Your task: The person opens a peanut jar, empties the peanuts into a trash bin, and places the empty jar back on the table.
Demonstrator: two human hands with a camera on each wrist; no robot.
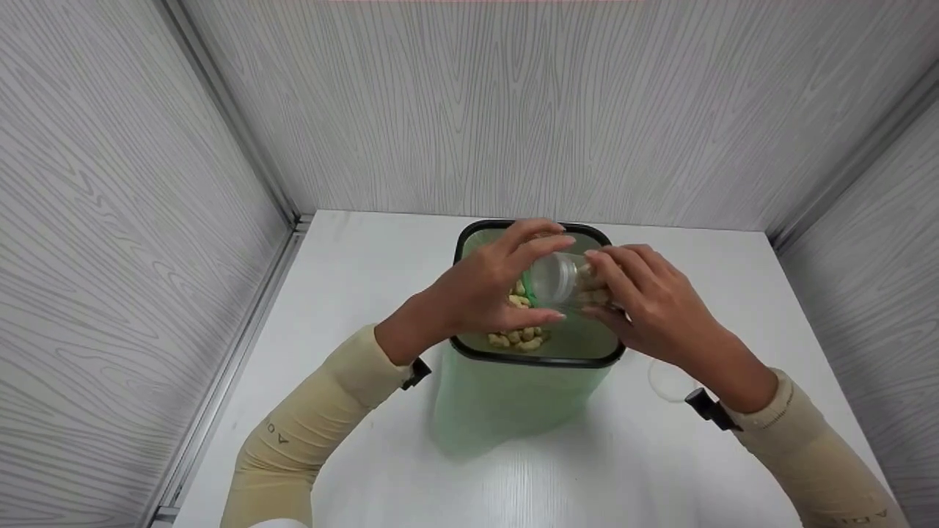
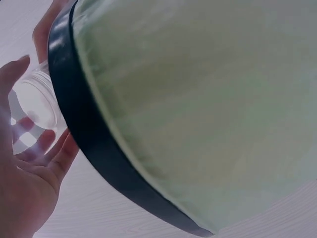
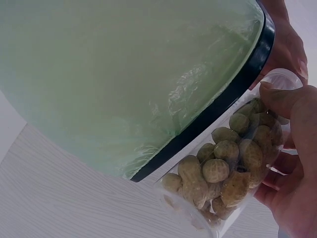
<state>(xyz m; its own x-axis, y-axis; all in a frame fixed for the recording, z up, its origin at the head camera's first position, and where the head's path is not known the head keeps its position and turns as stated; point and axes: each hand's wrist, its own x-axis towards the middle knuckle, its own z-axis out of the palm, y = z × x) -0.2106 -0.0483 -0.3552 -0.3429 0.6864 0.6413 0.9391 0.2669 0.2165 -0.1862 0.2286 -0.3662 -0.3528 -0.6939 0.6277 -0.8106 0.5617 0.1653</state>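
Observation:
My right hand grips a clear plastic jar that lies on its side over a pale green bin with a black rim. Peanuts fill much of the jar's base end in the right wrist view. Around the jar's mouth, my left hand spreads its thumb and fingers apart. Loose peanuts lie inside the bin, partly hidden beneath the left hand. A bright green strip shows beside the jar mouth.
A clear round lid lies on the white table to the right of the bin. Thin crinkled plastic lines the bin. Grey wood-grain panels stand behind the table and at both sides.

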